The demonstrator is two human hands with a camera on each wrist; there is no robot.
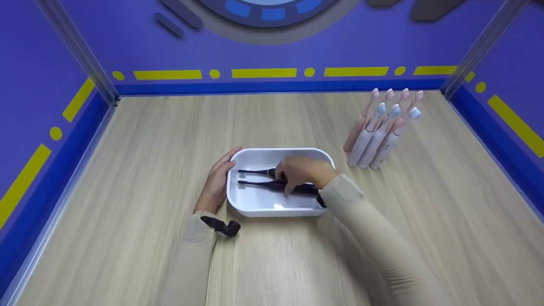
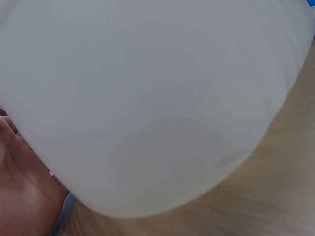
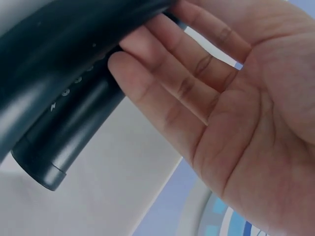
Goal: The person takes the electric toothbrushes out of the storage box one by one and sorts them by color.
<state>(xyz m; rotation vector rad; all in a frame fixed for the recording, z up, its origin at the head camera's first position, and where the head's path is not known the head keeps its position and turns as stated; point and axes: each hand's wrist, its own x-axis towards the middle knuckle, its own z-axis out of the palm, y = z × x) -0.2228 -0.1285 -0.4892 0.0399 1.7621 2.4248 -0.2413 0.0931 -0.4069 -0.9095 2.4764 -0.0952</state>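
Observation:
A white rectangular plastic bin (image 1: pixel 276 211) sits on the table, with two black electric toothbrushes lying side by side in it, heads to the left. My left hand (image 1: pixel 215 185) holds the bin's left side, thumb at the rim and fingers along the outer wall. In the left wrist view the bin's wall (image 2: pixel 157 108) fills most of the frame. Inside the bin, my right hand (image 1: pixel 304 171) grips the nearer black electric toothbrush (image 1: pixel 304 189). Its fingertips reach between the two handles, close to the farther toothbrush (image 1: pixel 257 172). My right palm (image 3: pixel 256 123) faces the wrist camera.
Right of the bin stands a group of upright electric toothbrushes: white ones (image 1: pixel 361 146) in front, pink ones (image 1: pixel 356 134) behind. The wooden tabletop (image 1: pixel 140 191) is bounded by a blue-purple back wall (image 1: pixel 263 55) and side walls.

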